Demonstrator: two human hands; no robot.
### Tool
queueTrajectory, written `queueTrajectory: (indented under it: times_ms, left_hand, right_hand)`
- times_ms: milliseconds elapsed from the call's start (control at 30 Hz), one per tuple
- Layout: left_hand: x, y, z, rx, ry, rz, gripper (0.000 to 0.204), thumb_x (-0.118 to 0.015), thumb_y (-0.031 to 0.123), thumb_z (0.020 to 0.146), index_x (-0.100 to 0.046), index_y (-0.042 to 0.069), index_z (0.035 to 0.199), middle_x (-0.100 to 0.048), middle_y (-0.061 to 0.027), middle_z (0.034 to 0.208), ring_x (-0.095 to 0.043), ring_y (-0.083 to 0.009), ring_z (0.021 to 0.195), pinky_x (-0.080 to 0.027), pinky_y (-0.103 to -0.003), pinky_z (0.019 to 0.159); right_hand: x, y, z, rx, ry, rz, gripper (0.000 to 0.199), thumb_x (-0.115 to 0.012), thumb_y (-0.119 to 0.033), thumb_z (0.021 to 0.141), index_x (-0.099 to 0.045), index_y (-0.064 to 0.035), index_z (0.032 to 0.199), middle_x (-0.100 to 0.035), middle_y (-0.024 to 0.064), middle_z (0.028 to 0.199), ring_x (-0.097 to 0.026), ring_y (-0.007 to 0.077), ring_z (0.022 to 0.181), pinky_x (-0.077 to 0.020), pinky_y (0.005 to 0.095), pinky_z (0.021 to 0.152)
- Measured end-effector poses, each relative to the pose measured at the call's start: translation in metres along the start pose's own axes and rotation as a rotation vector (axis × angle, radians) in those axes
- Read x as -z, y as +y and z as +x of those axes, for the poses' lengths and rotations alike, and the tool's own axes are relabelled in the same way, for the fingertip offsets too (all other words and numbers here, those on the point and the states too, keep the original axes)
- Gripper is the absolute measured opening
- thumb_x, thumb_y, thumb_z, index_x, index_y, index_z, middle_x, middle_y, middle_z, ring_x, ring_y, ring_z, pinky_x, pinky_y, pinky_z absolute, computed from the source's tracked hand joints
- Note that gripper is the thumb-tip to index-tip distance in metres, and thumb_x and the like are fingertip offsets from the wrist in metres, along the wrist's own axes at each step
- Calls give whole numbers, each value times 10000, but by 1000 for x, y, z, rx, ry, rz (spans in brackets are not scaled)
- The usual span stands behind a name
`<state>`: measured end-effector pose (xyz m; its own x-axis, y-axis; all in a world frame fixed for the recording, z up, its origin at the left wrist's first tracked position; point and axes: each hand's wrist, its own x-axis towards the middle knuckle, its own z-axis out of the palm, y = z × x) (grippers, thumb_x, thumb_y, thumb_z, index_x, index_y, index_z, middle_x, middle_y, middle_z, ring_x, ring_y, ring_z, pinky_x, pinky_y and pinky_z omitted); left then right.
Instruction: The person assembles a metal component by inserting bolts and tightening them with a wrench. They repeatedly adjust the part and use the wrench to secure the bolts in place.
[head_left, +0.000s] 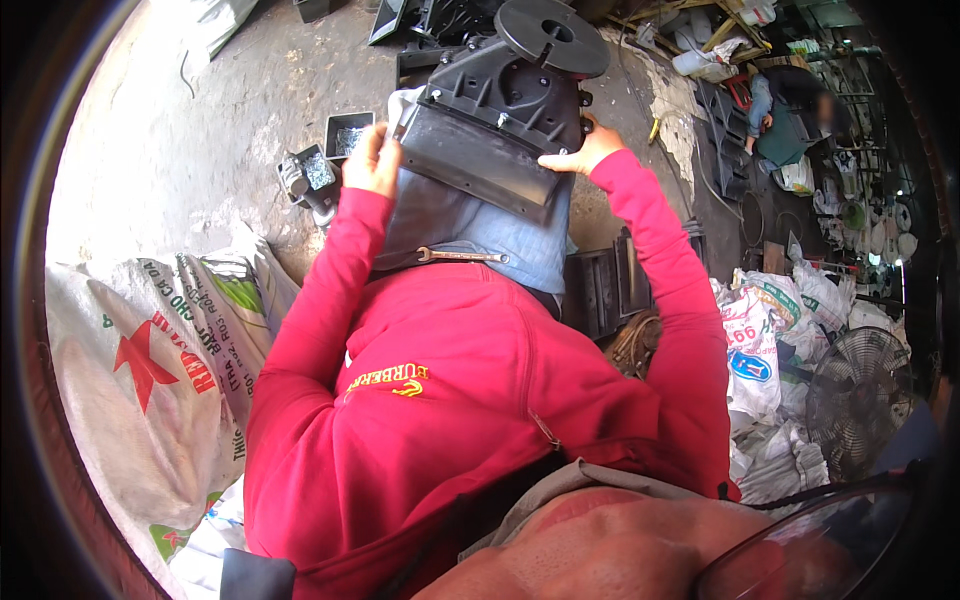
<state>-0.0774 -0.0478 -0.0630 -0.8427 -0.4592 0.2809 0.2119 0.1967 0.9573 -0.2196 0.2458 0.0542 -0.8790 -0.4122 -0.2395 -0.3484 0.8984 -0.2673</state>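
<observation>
A black plastic housing lies across my lap, with a smooth panel (478, 172) on its near side. Behind that panel are a ribbed body (505, 100) and a round slotted disc (575, 45), and several bolts stick up along the seam. My left hand (372, 163) grips the panel's left end, fingers curled against it. At the right end my right hand (588, 152) holds the housing, its thumb laid on top and its other fingers partly hidden behind. A combination wrench (462, 257) rests on my lap below the panel.
Left of my legs, two small black containers (349, 136) hold small metal fasteners. White printed sacks (150, 370) lie at the left, and more sacks (752, 345) at the right. A fan (862, 390) stands far right. Another person (785, 110) bends over at the upper right.
</observation>
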Motion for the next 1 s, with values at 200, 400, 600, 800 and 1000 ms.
queueTrajectory:
  times_ms: [200, 400, 600, 800, 1000]
  left_hand:
    - [9, -33, 32, 535, -184, 113, 420, -744, 342, 794, -654, 28, 1058, -648, -26, 916, -560, -95, 838, -425, -248, 785]
    - [-18, 18, 24, 318, -68, -473, 339, -667, 231, 857, -624, 1, 1103, -638, -20, 911, -550, -92, 807, -431, -235, 750]
    - [-6, 109, 48, 390, -183, -391, 260, -671, 331, 852, -651, 75, 894, -538, 43, 651, -421, -30, 547, -329, -205, 510]
    - [-21, 125, 69, 281, -170, -341, 311, -668, 379, 862, -687, 72, 907, -493, 59, 616, -343, -5, 482, -235, -178, 441]
    - [-34, 139, 88, 190, -213, -367, 285, -671, 363, 862, -682, 85, 924, -509, 64, 628, -336, -3, 478, -225, -177, 433]
  right_hand:
    - [2, -1, -3, 59, 13, 94, 955, -813, -580, 510, -511, 9, 1199, -626, 180, 1125, -617, 296, 1018, -480, 344, 883]
    - [43, 9, 10, 34, -318, 513, 508, -811, -397, 658, -652, -49, 993, -671, 55, 871, -638, 158, 798, -508, 288, 734]
    - [88, 22, 13, -148, -476, 539, 350, -769, -384, 714, -650, -114, 904, -491, -42, 609, -384, 60, 485, -262, 247, 449]
    - [92, 41, 32, -231, -528, 761, 302, -720, -394, 754, -543, -173, 650, -305, -80, 504, -230, 47, 406, -139, 260, 403]
    - [94, 87, 63, -164, -701, 869, 462, -710, -383, 764, -368, -205, 509, -272, -71, 469, -221, 71, 368, -131, 271, 388]
